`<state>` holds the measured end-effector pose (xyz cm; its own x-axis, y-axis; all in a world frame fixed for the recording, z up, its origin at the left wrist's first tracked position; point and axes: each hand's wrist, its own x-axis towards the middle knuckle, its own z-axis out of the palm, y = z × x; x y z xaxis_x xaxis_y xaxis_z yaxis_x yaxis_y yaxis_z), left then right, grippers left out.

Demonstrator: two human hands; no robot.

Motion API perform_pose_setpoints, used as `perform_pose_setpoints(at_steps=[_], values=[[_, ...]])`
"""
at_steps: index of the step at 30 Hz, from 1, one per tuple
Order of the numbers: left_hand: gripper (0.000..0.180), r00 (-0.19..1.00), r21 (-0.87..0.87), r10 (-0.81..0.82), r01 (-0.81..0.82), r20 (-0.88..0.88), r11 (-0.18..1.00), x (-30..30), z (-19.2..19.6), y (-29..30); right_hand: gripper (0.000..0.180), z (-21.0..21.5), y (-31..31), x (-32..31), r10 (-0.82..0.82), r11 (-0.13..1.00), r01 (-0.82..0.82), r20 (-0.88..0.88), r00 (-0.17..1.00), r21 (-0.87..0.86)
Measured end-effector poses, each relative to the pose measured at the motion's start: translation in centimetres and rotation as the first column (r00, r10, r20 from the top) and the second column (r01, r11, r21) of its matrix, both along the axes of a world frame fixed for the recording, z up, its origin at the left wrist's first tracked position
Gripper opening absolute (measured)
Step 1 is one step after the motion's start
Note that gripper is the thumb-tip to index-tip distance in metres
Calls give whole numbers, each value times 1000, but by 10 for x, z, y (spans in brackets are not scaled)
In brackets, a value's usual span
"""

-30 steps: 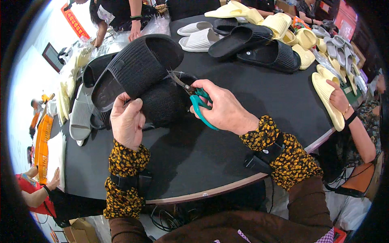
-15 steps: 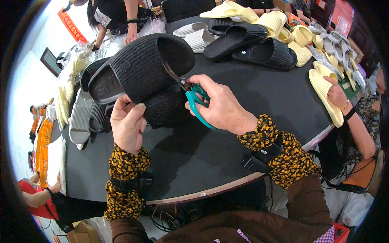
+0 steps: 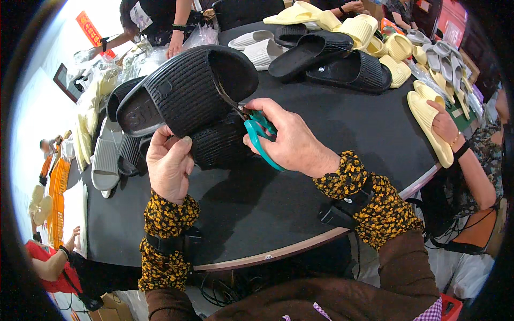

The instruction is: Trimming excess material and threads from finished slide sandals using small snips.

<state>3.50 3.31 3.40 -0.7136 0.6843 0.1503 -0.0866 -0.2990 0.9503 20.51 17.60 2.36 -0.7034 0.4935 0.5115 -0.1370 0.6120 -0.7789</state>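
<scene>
A black ribbed slide sandal point(image 3: 187, 88) is raised over the table, tilted, with its toe opening toward the lower left. My left hand point(image 3: 170, 163) pinches the edge of its strap. In my right hand point(image 3: 294, 136) is a pair of scissors point(image 3: 257, 140) with teal handles, fingers through the loops. The dark blades lie along the strap's right edge, by the opening. Just below hangs a second black ribbed slide point(image 3: 219, 144), close against the first; how it is held is hidden behind my left hand.
A dark table point(image 3: 300, 208) spreads before me. Grey slides point(image 3: 106, 163) lie at left; black slides point(image 3: 350, 72) and pale yellow slides point(image 3: 358, 29) are heaped at the back right. On the right a co-worker's hand point(image 3: 445, 128) holds yellow slides. Other people stand around the table.
The scissor blades have shifted slightly and closed more along the strap edge. My hands and the slides hardly move. At far left, a co-worker now holds up pale slides.
</scene>
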Motion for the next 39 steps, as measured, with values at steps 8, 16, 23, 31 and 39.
perform_pose_setpoints(at_steps=[8, 16, 23, 31, 39], values=[[27, 1000, -11, -8, 8, -5, 1000, 2, 1, -1, 40, -5, 3, -2, 2, 999, 0, -35, 999, 32], [27, 1000, 9, -15, 15, -12, 1000, 3, 0, 1, 39, 0, 1, -1, 37, 992, -46, -72, 997, -121], [27, 994, 28, -106, 106, 0, 994, 0, -1, -3, 40, 5, -1, 1, -35, 997, 33, -30, 999, -73], [27, 992, 44, -129, 129, -16, 991, -1, -1, -4, 36, 3, 0, 0, -22, 998, 20, -32, 999, -52], [23, 995, 26, -96, 96, 5, 995, 3, 2, -4, 32, 1, 3, -1, -101, 987, 77, -172, 980, -141]])
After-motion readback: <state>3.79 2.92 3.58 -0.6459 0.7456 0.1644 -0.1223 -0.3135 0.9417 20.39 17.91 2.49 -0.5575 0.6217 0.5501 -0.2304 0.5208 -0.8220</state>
